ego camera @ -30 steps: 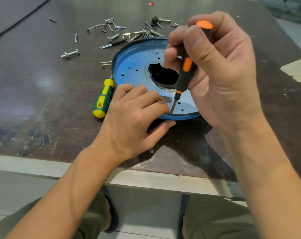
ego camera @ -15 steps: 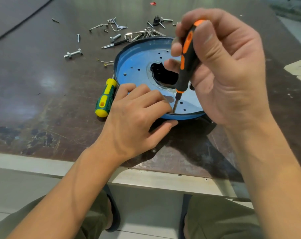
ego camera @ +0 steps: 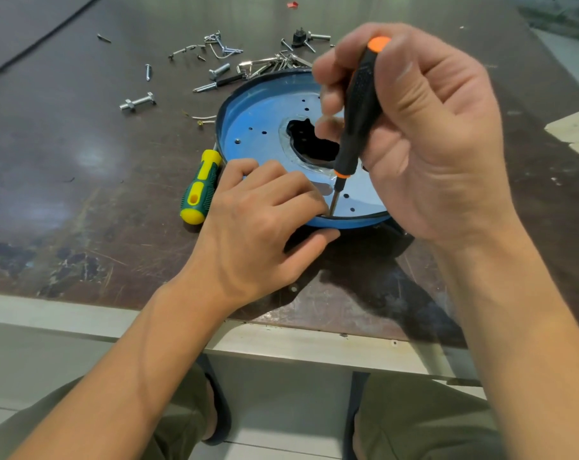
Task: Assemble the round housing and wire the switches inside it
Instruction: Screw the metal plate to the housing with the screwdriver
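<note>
Round housing [ego camera: 255, 127] pinched at its near rim by left hand [ego camera: 258, 220], right hand [ego camera: 430, 144] grasping screwdriver [ego camera: 357, 104]

From here I am losing the whole right side of the blue housing [ego camera: 258, 127] under the right hand [ego camera: 424, 134], and the left hand [ego camera: 258, 224] is covering its near-left rim. The black-and-orange screwdriver [ego camera: 357, 121] is meeting the housing's near rim beside the left fingers, and I am failing to tell what its tip is touching. Behind the housing, the loose hardware [ego camera: 222, 61] is showing too small to sort. The green-and-yellow screwdriver [ego camera: 200, 187] is hiding its shaft at the housing's left rim.
</note>
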`<action>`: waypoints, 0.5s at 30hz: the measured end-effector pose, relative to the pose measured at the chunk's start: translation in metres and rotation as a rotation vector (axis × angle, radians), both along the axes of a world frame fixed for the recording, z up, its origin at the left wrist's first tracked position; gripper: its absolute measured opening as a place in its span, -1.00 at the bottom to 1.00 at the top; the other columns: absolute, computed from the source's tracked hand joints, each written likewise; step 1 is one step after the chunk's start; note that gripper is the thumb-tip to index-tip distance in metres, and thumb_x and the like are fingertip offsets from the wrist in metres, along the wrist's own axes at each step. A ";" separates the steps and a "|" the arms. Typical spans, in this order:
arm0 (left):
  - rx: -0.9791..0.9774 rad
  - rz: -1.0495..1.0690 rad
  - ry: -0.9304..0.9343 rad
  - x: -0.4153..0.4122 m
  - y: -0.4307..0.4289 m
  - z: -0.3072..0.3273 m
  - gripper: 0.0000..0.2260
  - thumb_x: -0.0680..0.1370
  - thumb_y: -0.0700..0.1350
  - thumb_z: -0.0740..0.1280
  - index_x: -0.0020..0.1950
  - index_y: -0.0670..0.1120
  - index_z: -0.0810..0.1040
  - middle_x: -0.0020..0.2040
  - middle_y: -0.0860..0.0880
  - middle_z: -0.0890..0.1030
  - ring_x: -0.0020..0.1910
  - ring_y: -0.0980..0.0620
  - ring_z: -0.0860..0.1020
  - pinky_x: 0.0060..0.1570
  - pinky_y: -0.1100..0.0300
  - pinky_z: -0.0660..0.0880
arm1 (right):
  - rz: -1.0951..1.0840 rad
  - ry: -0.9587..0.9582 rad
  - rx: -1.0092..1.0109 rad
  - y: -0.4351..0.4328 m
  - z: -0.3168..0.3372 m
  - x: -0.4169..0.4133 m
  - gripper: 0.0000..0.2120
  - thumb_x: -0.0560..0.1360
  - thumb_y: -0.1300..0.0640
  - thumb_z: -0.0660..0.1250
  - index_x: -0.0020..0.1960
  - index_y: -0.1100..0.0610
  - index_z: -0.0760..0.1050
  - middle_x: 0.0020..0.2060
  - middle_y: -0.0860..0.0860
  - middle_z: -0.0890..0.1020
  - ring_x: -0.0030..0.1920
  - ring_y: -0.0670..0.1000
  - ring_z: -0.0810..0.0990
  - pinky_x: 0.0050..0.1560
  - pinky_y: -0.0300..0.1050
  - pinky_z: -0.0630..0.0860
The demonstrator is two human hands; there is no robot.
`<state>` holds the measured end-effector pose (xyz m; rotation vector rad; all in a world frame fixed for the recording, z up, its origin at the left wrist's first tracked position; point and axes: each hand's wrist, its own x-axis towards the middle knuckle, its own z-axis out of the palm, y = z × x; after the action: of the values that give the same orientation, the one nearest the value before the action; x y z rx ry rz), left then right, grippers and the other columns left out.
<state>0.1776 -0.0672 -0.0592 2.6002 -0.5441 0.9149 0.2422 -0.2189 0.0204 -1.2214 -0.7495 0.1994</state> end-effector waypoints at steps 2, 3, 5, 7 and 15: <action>-0.001 -0.003 0.001 0.000 0.000 0.000 -0.75 0.55 0.08 0.38 -0.08 -0.11 0.65 -0.09 0.00 0.65 -0.12 -0.09 0.55 -0.07 -0.10 0.39 | -0.026 -0.023 0.004 0.002 0.000 -0.001 -0.85 0.64 0.33 0.13 0.05 0.27 0.48 -0.10 0.14 0.63 -0.15 0.05 0.58 -0.04 0.06 0.53; 0.000 -0.005 0.002 0.000 0.000 -0.001 -0.75 0.55 0.08 0.38 -0.07 -0.11 0.65 -0.08 0.00 0.65 -0.12 -0.09 0.55 -0.07 -0.10 0.39 | -0.041 -0.013 0.024 0.002 0.000 -0.002 -0.89 0.62 0.34 0.17 0.01 0.26 0.47 -0.13 0.14 0.64 -0.18 0.05 0.60 -0.04 0.06 0.53; 0.006 -0.004 0.005 0.000 0.000 -0.001 -0.74 0.55 0.09 0.38 -0.08 -0.11 0.64 -0.08 0.00 0.65 -0.12 -0.09 0.55 -0.07 -0.10 0.39 | -0.078 0.010 0.059 0.004 0.000 -0.002 -0.92 0.60 0.34 0.21 -0.05 0.23 0.43 -0.21 0.13 0.63 -0.24 0.05 0.60 -0.04 0.08 0.53; 0.005 -0.001 0.004 0.000 0.001 0.000 -0.74 0.55 0.09 0.38 -0.10 -0.10 0.63 -0.09 0.01 0.64 -0.12 -0.09 0.55 -0.07 -0.09 0.38 | -0.078 0.008 0.067 0.005 0.000 -0.001 -0.90 0.62 0.32 0.17 -0.06 0.21 0.39 -0.26 0.12 0.60 -0.32 0.03 0.53 -0.09 0.09 0.47; -0.003 -0.004 -0.001 0.000 0.000 0.001 -0.75 0.54 0.08 0.39 -0.10 -0.11 0.64 -0.08 0.00 0.66 -0.12 -0.07 0.55 -0.06 -0.06 0.38 | 0.027 0.086 0.070 0.002 -0.002 0.002 -0.62 0.71 0.18 -0.09 0.12 0.32 0.46 -0.18 0.15 0.57 -0.24 0.05 0.45 -0.13 -0.03 0.37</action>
<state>0.1772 -0.0675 -0.0583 2.5955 -0.5470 0.9146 0.2441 -0.2169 0.0182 -1.1304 -0.6929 0.2442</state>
